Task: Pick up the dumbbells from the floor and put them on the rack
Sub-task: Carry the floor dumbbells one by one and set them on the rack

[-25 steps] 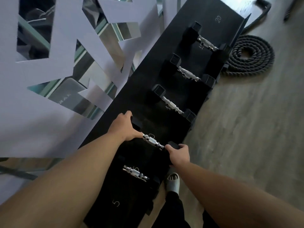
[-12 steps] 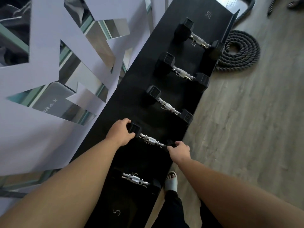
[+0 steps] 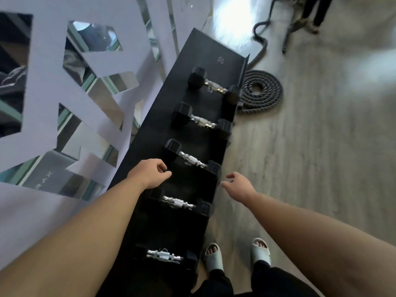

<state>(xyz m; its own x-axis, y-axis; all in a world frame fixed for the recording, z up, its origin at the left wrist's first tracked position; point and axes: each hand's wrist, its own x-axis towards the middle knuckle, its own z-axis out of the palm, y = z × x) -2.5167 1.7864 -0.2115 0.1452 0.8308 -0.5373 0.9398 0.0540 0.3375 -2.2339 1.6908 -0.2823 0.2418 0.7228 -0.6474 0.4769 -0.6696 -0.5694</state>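
A long black rack (image 3: 222, 61) runs away from me along the wall. Several black hex dumbbells with chrome handles lie across it, one behind the other. The dumbbell (image 3: 179, 203) that I was holding rests on the rack just below my hands; another dumbbell (image 3: 165, 256) lies nearest me, and one more dumbbell (image 3: 191, 160) sits just beyond my hands. My left hand (image 3: 150, 174) hovers above the rack with fingers loosely curled and holds nothing. My right hand (image 3: 237, 186) hangs off the rack's right edge with fingers apart, empty.
A coiled battle rope (image 3: 260, 92) lies on the wooden floor beside the rack's far end, with more rope (image 3: 260, 33) trailing beyond. The mirrored wall (image 3: 90, 99) with white cut-outs runs along the left. My feet in pale slides (image 3: 260, 252) stand right of the rack. Another person's legs (image 3: 317, 11) stand far back.
Both hands have let go of the dumbbell and lifted off it; it now rests on the rack. The view has tilted up and back, showing my feet.
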